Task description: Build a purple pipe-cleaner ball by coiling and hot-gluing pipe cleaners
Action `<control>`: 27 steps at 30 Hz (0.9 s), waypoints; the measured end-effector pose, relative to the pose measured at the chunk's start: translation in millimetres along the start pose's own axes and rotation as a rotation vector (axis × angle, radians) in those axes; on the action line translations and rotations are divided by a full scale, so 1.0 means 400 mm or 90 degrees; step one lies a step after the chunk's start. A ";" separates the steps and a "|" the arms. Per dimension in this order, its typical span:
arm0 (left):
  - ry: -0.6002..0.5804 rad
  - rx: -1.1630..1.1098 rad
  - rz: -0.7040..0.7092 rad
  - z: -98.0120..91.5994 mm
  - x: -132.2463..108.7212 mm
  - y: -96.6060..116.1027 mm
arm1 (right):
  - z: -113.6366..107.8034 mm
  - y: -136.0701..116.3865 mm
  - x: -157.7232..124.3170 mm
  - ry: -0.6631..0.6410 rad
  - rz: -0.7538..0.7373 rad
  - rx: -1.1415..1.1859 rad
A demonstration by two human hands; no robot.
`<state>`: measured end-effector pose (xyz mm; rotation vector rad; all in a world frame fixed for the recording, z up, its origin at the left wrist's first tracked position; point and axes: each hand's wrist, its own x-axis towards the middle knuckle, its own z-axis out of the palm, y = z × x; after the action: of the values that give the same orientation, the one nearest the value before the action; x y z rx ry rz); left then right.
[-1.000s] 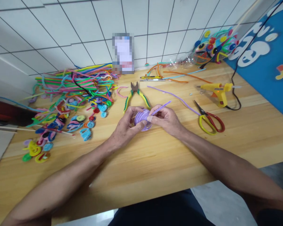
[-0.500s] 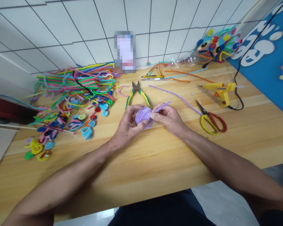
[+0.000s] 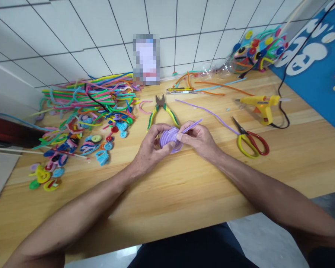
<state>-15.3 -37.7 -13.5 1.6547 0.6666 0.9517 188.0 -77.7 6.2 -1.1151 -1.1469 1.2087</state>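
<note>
A purple coil of wound pipe cleaner (image 3: 169, 138) sits between both hands above the wooden table (image 3: 184, 186). My left hand (image 3: 149, 149) cups it from the left, fingers curled round it. My right hand (image 3: 197, 138) pinches the loose purple end (image 3: 192, 125), which sticks out up and to the right. Just behind the hands lie pliers with green and yellow handles (image 3: 162, 109).
A heap of coloured pipe cleaners (image 3: 92, 98) and small coiled pieces (image 3: 72, 145) covers the left side. A long purple pipe cleaner (image 3: 209, 111), scissors (image 3: 249, 139) and a yellow glue gun (image 3: 261, 104) with a black cord lie right. A colourful figure (image 3: 254, 48) stands far right.
Both hands have stayed on the purple coil with small finger shifts. The view has moved slightly.
</note>
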 end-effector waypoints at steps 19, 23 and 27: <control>-0.018 -0.042 -0.016 0.005 0.003 0.003 | -0.002 -0.004 0.001 0.003 -0.010 0.002; 0.003 -0.038 -0.001 0.005 0.002 0.000 | -0.009 0.004 0.007 0.054 -0.009 0.038; 0.024 -0.031 0.013 0.000 0.004 -0.012 | -0.030 0.005 0.011 0.128 -0.078 -0.050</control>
<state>-14.3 -35.1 -17.7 1.6076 0.6470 1.0082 199.8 -73.6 3.1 -1.1798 -1.0983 0.9417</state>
